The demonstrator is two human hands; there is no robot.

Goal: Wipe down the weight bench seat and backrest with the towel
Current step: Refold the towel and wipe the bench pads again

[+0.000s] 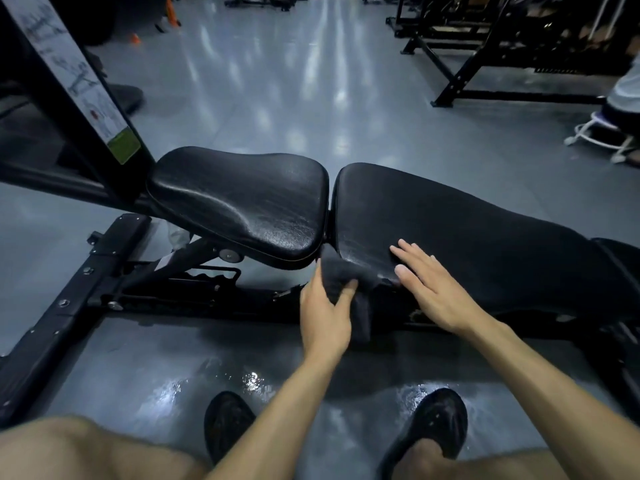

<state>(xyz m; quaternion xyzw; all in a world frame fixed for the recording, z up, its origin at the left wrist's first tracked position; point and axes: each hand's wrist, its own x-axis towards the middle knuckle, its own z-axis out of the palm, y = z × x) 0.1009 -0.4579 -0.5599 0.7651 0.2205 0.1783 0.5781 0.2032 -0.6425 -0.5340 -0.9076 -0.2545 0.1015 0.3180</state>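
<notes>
Nearest: bare knees and two black shoes (437,421) on wet, glossy grey floor (263,98). Left hand (323,315) grips a dark grey towel (341,271), thumb curled over the cloth, which is bunched at the backrest's near edge by the gap to the seat, one end hanging down. Right hand (427,284) lies flat on the backrest (467,230), fingers straight and spread, holding nothing, just beside the towel. Seat (242,199) sits left of the backrest, tilted. Black bench frame (69,282) underneath. Farther back: black racks (485,64). No containers visible.
</notes>
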